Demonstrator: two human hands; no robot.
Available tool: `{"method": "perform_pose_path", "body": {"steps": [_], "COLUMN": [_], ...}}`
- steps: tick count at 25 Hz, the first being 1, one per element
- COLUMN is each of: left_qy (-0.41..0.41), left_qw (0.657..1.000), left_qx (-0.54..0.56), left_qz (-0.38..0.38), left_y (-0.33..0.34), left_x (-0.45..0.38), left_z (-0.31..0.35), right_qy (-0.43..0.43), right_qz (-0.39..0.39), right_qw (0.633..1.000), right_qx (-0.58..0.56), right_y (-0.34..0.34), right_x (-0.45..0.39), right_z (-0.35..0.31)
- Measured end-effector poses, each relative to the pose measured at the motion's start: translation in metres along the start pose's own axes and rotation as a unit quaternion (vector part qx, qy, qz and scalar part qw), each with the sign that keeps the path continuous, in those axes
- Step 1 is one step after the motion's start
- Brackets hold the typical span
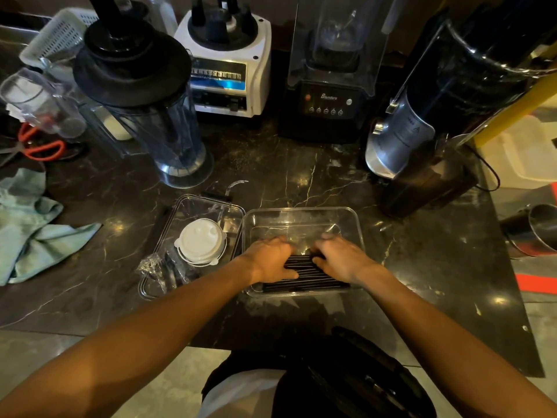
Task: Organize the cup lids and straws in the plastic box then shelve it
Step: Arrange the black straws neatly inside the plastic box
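1. Right now, a dark marble counter [301, 176] is seen from above, and a clear plastic box [352, 218] is set on it near the front edge.
2. Behind the box, three blenders are lined up: a white blender base [229, 64], a black blender [328, 104] and a tall blender jug [144, 95] with a black lid.
3. Far to the left of the box, a green cloth [33, 233] is laid in a crumpled heap.
4. Just beside the box on its left, a clear box lid [193, 212] is laid flat.
5. A stack of white cup lids [202, 241] is set on that clear lid, so it is outside the box.
6. Inside the box, at its near side, black straws [304, 280] are laid in a flat row.
7. The left hand [268, 260] is pressed down on the straws, with the fingers spread flat and nothing gripped.
8. The right hand [340, 257] is laid on the straws too, fingers bent a little; whether a straw is pinched cannot be told.
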State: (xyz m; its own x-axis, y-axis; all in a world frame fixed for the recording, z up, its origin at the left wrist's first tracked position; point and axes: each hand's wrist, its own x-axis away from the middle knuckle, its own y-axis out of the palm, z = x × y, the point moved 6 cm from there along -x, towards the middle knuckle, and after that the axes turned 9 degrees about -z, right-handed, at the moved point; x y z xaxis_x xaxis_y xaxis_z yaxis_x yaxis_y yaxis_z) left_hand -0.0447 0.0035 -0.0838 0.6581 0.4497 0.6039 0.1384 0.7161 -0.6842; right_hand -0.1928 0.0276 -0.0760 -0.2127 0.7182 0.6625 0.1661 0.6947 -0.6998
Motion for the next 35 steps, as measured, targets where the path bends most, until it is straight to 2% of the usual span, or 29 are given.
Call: {"method": "perform_pose_path", "body": {"steps": [21,28,35], "left_qy": [0.005,0.006,0.007], "left_qw": [1.000,0.999,1.000], "left_qx": [0.012,-0.031,-0.028], "left_qz": [-0.017,-0.020,-0.009], "left_y": [-0.001,0.004,0.003], "left_x": [-0.002,-0.005,-0.004], "left_z": [0.002,0.005,0.004], "right_qy": [-0.001,0.019,0.012], "right_qz": [-0.023,-0.076,-0.082], "right_qw": [1.000,0.997,0.996], "right_qx": [0.012,0.000,-0.012], "right_y": [-0.005,-0.010,-0.014], "right_x": [0.000,-0.004,-0.002], "right_z": [-0.001,-0.001,0.000]}}
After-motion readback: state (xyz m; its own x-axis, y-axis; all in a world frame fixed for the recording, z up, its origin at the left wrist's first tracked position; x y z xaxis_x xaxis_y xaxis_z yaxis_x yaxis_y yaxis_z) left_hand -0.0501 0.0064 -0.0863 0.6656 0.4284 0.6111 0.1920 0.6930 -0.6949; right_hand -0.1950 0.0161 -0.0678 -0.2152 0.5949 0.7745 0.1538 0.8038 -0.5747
